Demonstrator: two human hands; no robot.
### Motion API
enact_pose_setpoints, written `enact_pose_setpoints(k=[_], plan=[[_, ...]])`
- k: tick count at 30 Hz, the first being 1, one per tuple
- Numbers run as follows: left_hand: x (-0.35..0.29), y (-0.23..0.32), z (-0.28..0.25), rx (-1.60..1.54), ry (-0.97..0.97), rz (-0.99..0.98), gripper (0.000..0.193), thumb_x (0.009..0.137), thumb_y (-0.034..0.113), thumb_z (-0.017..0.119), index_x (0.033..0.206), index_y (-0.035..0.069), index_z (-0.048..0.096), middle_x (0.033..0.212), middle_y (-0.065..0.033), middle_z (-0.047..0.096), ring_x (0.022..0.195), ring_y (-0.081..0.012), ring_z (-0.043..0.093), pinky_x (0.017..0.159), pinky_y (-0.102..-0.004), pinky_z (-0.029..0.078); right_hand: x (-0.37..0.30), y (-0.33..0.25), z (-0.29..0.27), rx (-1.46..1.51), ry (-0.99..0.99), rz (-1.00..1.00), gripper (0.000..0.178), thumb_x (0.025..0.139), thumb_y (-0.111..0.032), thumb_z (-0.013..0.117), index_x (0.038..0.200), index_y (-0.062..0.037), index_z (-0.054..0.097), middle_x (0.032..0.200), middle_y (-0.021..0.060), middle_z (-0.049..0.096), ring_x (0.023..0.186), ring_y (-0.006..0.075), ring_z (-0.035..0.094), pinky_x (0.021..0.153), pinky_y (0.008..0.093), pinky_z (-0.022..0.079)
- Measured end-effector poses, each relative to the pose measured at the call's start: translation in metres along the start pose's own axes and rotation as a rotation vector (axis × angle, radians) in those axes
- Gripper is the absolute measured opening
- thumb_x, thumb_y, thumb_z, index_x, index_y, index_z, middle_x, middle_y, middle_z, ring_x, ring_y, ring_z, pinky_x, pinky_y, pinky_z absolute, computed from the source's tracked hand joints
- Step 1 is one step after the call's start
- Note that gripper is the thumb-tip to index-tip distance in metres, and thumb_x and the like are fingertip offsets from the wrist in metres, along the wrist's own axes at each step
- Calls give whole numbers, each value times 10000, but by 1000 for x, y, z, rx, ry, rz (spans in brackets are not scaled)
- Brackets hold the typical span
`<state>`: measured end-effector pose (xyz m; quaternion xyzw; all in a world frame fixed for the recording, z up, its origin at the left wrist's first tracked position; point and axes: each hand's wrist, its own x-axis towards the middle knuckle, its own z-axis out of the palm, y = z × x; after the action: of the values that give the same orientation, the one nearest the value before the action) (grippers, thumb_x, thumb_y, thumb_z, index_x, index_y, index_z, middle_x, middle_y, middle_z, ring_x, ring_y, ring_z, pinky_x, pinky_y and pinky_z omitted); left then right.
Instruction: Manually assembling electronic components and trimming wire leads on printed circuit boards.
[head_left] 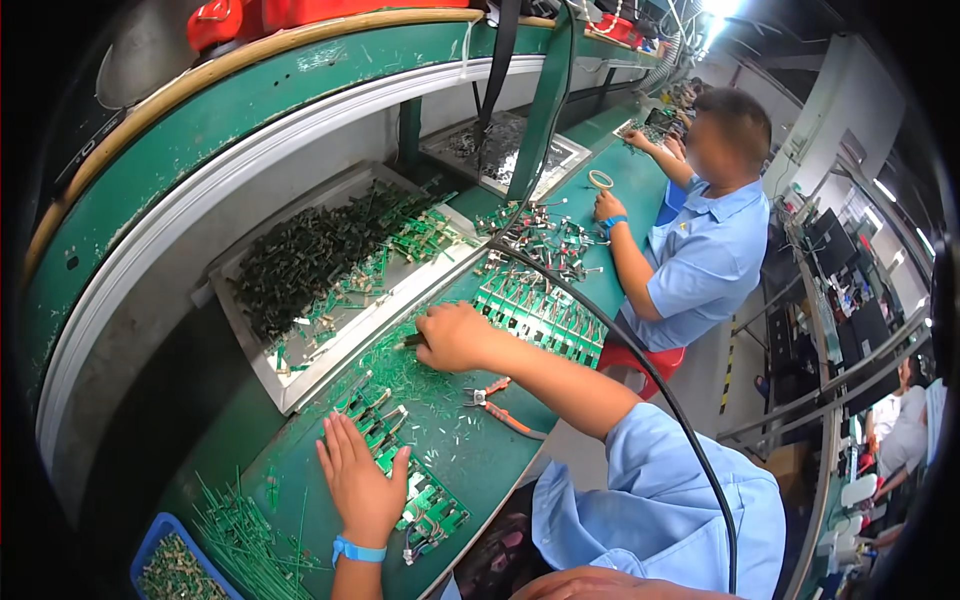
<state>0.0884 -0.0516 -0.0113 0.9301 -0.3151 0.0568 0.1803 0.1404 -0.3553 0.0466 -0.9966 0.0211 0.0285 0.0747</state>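
Observation:
My left hand (362, 478), a blue band at its wrist, lies with fingers stretched along the left side of a green circuit board panel (430, 490). Its thumb touches the panel, which carries wires and small components. Farther off, my right hand (455, 338) is closed, with a small dark piece showing at its fingertips; I cannot make out what it is. Beneath that hand spreads a heap of thin green offcuts (385, 350). Orange-handled cutters (505, 412) lie on the bench just nearer than my right hand.
A metal-edged tray (290, 392) holds many small boards. Beyond my right forearm lie a populated panel (545, 315) and a pile of wired parts (545, 240). Green strips (250, 530) and a blue bin (150, 560) stand near left. A black cable (640, 335) crosses the view. A co-worker (700, 240) sits at right.

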Motion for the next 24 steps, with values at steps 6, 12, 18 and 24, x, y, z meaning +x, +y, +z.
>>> enact_pose_setpoints(k=[6, 12, 18, 24], plan=[[-2, -3, 0, -17, -27, -21, 910, 1071, 389, 648, 1689, -165, 275, 1783, -374, 291, 1691, -487, 261, 1395, -597, 156, -55, -27, 47, 291, 181, -269, 203, 1000, -213, 698, 946, -21, 735, 866, 147, 767, 745, 385, 691, 721, 475, 581], [2, -3, 5, -44, -61, -108, 760, 1067, 180, 592, 1685, -160, 309, 1785, -359, 306, 1685, -498, 268, 1389, -585, 200, -82, -64, 58, 747, -310, -247, 327, 1101, -325, 671, 944, -42, 718, 724, 36, 688, 639, 194, 605, 629, 391, 530], [0, 2, 6, -114, 56, -93, 724, 1069, 165, 585, 1676, -148, 343, 1782, -342, 325, 1693, -462, 271, 1379, -581, 237, -86, -72, 56, 1215, -575, 25, 308, 1098, -258, 697, 853, -77, 654, 662, 15, 641, 565, 100, 544, 514, 272, 433], [-7, 1, 16, -182, 85, -96, 731, 1068, 161, 594, 1675, -152, 333, 1784, -346, 311, 1703, -460, 246, 1379, -586, 237, -82, -70, 62, 1286, -604, 100, 245, 1086, -199, 696, 893, -49, 680, 673, -1, 633, 571, 71, 529, 510, 243, 402]])
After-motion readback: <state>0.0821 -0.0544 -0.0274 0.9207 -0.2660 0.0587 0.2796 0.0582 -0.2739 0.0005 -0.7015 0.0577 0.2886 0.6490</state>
